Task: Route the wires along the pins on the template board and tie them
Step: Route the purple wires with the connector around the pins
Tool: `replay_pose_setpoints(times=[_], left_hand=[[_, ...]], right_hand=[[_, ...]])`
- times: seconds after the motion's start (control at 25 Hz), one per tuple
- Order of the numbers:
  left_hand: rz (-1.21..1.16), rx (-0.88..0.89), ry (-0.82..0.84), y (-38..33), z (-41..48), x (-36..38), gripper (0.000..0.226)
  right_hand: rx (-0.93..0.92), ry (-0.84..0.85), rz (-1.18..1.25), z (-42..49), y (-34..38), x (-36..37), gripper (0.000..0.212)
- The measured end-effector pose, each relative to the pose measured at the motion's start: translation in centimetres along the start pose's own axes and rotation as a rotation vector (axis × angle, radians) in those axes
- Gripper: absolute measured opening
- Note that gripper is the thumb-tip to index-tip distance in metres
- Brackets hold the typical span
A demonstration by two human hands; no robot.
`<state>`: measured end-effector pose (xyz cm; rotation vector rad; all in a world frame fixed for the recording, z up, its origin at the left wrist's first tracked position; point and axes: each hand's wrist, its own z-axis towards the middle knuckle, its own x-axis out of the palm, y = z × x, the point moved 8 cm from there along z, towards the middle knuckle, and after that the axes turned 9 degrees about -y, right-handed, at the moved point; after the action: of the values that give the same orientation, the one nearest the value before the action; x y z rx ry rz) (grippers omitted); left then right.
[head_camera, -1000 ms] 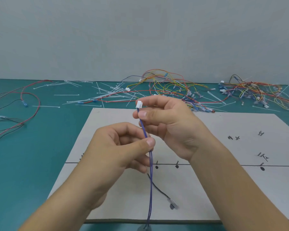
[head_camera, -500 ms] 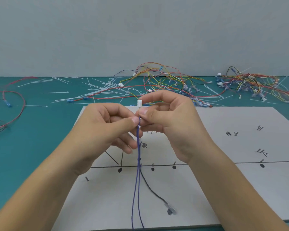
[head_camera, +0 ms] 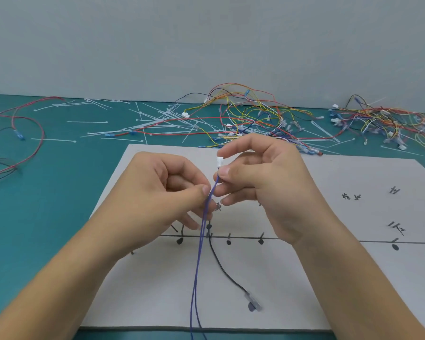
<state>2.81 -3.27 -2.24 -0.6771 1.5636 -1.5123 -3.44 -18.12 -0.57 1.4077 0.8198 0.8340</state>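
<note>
Currently: my right hand (head_camera: 263,182) pinches blue wire (head_camera: 198,261) below its white connector (head_camera: 220,161) | left hand (head_camera: 162,192) pinches same wire just beneath | template board (head_camera: 329,278) under both.

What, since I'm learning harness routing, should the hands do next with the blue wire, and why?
Probably lower the blue wire onto the pins beside the black wire: the left hand and right hand pinch it in the air over the template board, white connector uppermost, so it is unrouted.
</note>
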Motion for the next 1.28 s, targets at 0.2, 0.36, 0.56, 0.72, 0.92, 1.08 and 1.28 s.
replay_pose_setpoints(times=[0.2, 0.36, 0.56, 0.72, 0.92, 1.08, 1.28], left_hand=[[-0.016, -0.035, -0.008, 0.5, -0.5, 1.2, 0.014], [0.122, 0.073, -0.021, 0.3, -0.4, 0.9, 0.004], [0.088, -0.002, 0.052, 0.8, -0.4, 1.3, 0.013], [-0.064, -0.123, 0.146, 0.9, -0.4, 1.3, 0.016], [-0.147, -0.194, 0.165, 1.1, -0.7, 1.6, 0.017], [-0.173, -0.202, 0.206, 1.1, -0.9, 2.5, 0.019], [-0.159, -0.213, 0.199, 1.6, -1.1, 3.0, 0.026]], right_hand=[[-0.034, -0.051, -0.065, 0.2, 0.1, -0.4, 0.02], [-0.035, -0.078, -0.141, 0.3, -0.3, -0.4, 0.02], [-0.008, -0.065, -0.139, 0.4, -0.6, -0.1, 0.02], [0.033, 0.001, -0.067, 0.3, -0.7, 0.2, 0.021], [0.066, 0.059, -0.038, 0.3, -0.9, 0.6, 0.021], [0.031, 0.056, -0.076, 0.5, -0.6, 0.2, 0.023], [0.041, 0.065, -0.146, 0.8, -0.8, -0.1, 0.022]])
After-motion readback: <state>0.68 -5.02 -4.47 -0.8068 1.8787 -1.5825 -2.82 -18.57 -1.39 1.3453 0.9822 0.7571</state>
